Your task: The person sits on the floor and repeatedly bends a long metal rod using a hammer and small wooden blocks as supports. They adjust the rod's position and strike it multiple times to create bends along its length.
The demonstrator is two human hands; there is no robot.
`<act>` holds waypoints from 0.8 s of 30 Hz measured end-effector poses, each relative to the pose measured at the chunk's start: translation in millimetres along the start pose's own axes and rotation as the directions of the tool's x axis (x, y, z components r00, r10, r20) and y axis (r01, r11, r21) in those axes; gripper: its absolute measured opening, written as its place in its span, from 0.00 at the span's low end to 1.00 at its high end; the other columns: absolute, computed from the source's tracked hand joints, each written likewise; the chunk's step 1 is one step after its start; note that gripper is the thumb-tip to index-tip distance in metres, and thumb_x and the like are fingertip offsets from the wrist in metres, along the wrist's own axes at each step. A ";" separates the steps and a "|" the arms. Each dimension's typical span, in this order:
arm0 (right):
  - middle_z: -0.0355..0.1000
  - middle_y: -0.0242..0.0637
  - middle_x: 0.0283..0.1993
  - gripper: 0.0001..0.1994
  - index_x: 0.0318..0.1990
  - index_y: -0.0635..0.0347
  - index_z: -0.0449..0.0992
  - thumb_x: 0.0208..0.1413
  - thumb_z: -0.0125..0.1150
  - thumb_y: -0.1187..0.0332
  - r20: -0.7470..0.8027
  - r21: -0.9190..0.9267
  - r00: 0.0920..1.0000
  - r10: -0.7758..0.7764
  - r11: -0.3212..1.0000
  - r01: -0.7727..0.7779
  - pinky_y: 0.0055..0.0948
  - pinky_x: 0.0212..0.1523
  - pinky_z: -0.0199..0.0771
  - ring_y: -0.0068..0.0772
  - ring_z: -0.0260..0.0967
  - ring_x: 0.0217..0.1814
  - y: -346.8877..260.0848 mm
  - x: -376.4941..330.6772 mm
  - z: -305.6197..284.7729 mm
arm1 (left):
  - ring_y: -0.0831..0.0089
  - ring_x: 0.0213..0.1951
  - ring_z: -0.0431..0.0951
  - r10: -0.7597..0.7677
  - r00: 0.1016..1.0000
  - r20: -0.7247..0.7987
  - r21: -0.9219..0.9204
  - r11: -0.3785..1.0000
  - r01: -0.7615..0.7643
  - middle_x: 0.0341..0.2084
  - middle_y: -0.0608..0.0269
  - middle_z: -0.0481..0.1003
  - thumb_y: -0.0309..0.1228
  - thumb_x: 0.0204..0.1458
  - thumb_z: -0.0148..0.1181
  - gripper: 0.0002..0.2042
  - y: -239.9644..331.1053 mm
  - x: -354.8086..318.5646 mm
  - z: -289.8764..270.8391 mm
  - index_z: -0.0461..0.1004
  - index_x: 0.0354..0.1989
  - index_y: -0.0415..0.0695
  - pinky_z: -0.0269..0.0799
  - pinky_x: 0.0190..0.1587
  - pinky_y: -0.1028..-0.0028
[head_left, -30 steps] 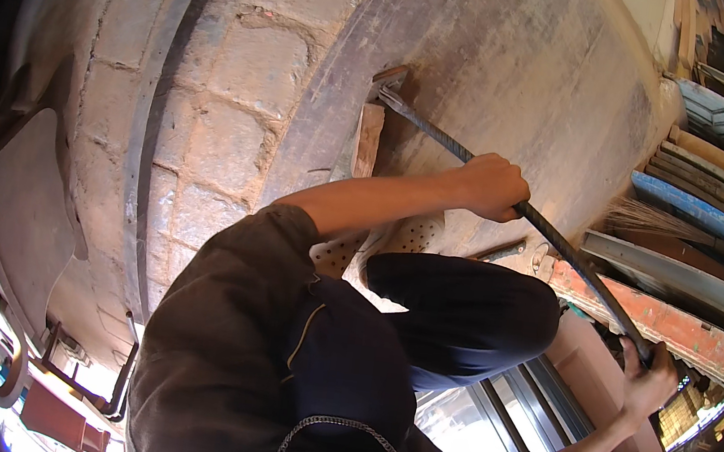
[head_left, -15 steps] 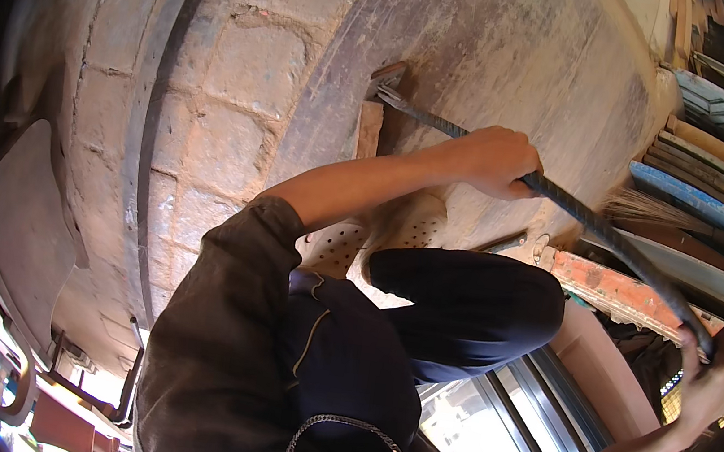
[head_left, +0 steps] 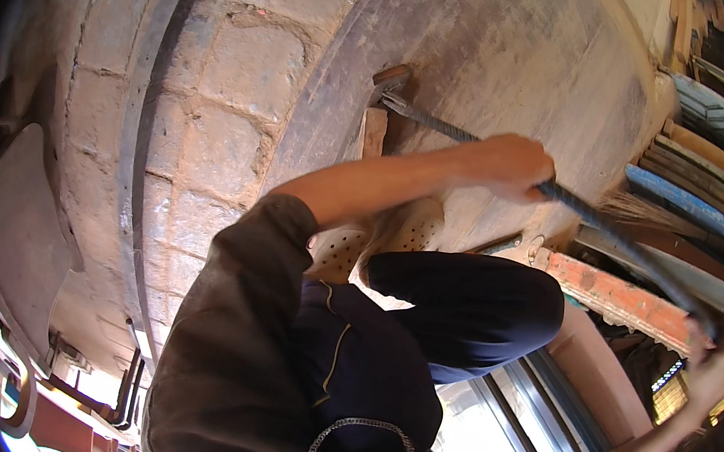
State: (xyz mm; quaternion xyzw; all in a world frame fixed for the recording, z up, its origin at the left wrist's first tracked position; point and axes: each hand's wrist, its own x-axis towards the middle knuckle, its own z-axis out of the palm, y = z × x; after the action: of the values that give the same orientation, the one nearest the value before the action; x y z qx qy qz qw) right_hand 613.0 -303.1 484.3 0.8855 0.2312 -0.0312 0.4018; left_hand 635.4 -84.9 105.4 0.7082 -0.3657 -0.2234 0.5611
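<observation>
A long dark ribbed steel bar [head_left: 442, 127] slants from the floor at the upper middle to the right side. My left hand [head_left: 514, 168] is closed around its middle. My right hand [head_left: 717, 371], smeared by motion, grips the upper end at the far right. The bar's pale, narrowed tip rests between a small brown piece [head_left: 391, 76] and a short wooden block [head_left: 374, 133] on the floor; the exact contact is too small to tell. Below my left forearm are perforated beige shoes [head_left: 406, 231], partly hidden by my dark-trousered knee.
Worn smooth floor [head_left: 510, 54] meets rough paving blocks [head_left: 255, 68], crossed by a dark metal strip [head_left: 135, 171]. Stacked boards and panels [head_left: 698, 209] line the right, behind an orange-painted beam [head_left: 607, 290]. A curved brown panel [head_left: 21, 238] stands at left.
My left hand has shifted slightly to the right, with the bar. My right hand has moved a little and is now blurred. The view has shifted slightly.
</observation>
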 end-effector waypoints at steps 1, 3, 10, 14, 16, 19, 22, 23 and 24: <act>0.66 0.43 0.20 0.30 0.26 0.61 0.68 0.48 0.60 0.37 0.064 -0.016 0.992 0.104 0.995 -0.103 0.41 0.24 0.66 0.48 0.69 0.24 -7.8 -27.8 27.3 | 0.49 0.28 0.78 0.030 0.999 0.012 0.042 0.999 -0.031 0.21 0.48 0.76 0.42 0.50 0.58 0.15 -2.0 4.6 14.7 0.78 0.28 0.41 0.73 0.31 0.55; 0.65 0.42 0.17 0.29 0.25 0.59 0.69 0.49 0.58 0.36 0.139 0.155 0.979 0.148 0.973 -0.169 0.42 0.20 0.62 0.48 0.66 0.18 -26.4 -72.2 88.3 | 0.48 0.28 0.78 0.041 0.999 -0.009 0.072 0.997 -0.040 0.22 0.49 0.77 0.41 0.49 0.58 0.14 -12.6 6.2 47.3 0.79 0.27 0.41 0.73 0.30 0.56; 0.63 0.45 0.18 0.33 0.23 0.60 0.65 0.51 0.51 0.32 0.191 0.380 0.945 0.267 0.867 -0.322 0.45 0.23 0.63 0.53 0.65 0.22 -105.2 -164.7 218.1 | 0.52 0.27 0.79 0.034 0.988 0.147 0.217 0.974 -0.066 0.22 0.50 0.77 0.38 0.47 0.58 0.12 -40.5 9.6 110.9 0.79 0.26 0.42 0.74 0.30 0.57; 0.64 0.41 0.20 0.32 0.24 0.57 0.68 0.50 0.51 0.32 0.037 0.143 0.971 0.235 0.961 -0.238 0.43 0.24 0.63 0.50 0.66 0.24 -79.2 -143.1 204.4 | 0.52 0.26 0.79 0.032 0.999 -0.004 0.234 0.972 -0.030 0.21 0.50 0.77 0.37 0.47 0.57 0.11 -40.0 8.0 97.0 0.78 0.26 0.41 0.74 0.30 0.57; 0.62 0.36 0.19 0.33 0.21 0.54 0.66 0.48 0.49 0.29 -0.201 0.035 0.963 0.178 0.984 -0.174 0.41 0.20 0.61 0.42 0.64 0.19 -69.6 -94.1 165.6 | 0.51 0.27 0.79 0.022 0.996 -0.088 0.258 0.966 0.002 0.21 0.50 0.77 0.38 0.47 0.57 0.11 -34.2 8.6 77.0 0.78 0.26 0.42 0.74 0.30 0.57; 0.62 0.34 0.19 0.32 0.22 0.54 0.66 0.46 0.53 0.30 -0.112 -0.098 0.991 0.068 0.992 -0.079 0.39 0.18 0.61 0.40 0.64 0.19 -27.2 -61.6 105.4 | 0.51 0.26 0.79 0.010 0.995 -0.103 0.197 0.980 0.011 0.20 0.51 0.76 0.38 0.48 0.58 0.11 -16.2 10.8 45.9 0.78 0.26 0.43 0.73 0.30 0.57; 0.64 0.36 0.20 0.32 0.24 0.56 0.67 0.46 0.55 0.31 -0.094 -0.095 0.994 0.048 0.994 -0.057 0.39 0.20 0.62 0.44 0.65 0.20 -23.1 -36.1 68.0 | 0.51 0.26 0.78 0.015 0.995 -0.099 0.131 0.991 -0.002 0.19 0.52 0.76 0.39 0.48 0.59 0.11 -9.6 2.9 23.7 0.78 0.27 0.43 0.72 0.29 0.58; 0.64 0.37 0.20 0.32 0.24 0.57 0.67 0.45 0.56 0.31 -0.127 -0.082 0.991 0.034 0.996 -0.045 0.39 0.20 0.63 0.45 0.66 0.21 -26.4 -28.2 57.8 | 0.51 0.25 0.78 0.013 0.995 -0.100 0.103 0.995 -0.003 0.19 0.53 0.75 0.39 0.49 0.60 0.11 -8.4 -0.6 18.8 0.78 0.27 0.43 0.71 0.28 0.58; 0.66 0.38 0.21 0.32 0.24 0.57 0.67 0.45 0.56 0.32 -0.111 -0.083 0.993 0.031 0.996 -0.040 0.40 0.21 0.63 0.45 0.66 0.21 -27.4 -25.0 50.1 | 0.52 0.25 0.77 0.022 0.994 -0.105 0.100 0.995 -0.012 0.18 0.53 0.75 0.39 0.49 0.60 0.11 -9.1 -3.5 15.2 0.78 0.27 0.44 0.71 0.28 0.58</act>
State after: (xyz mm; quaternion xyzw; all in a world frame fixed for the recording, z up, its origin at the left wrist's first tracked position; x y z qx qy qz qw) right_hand 585.3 -333.4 437.4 0.8719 0.2382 0.0347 0.4264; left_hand 624.6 -90.9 92.2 0.7429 -0.3522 -0.1624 0.5457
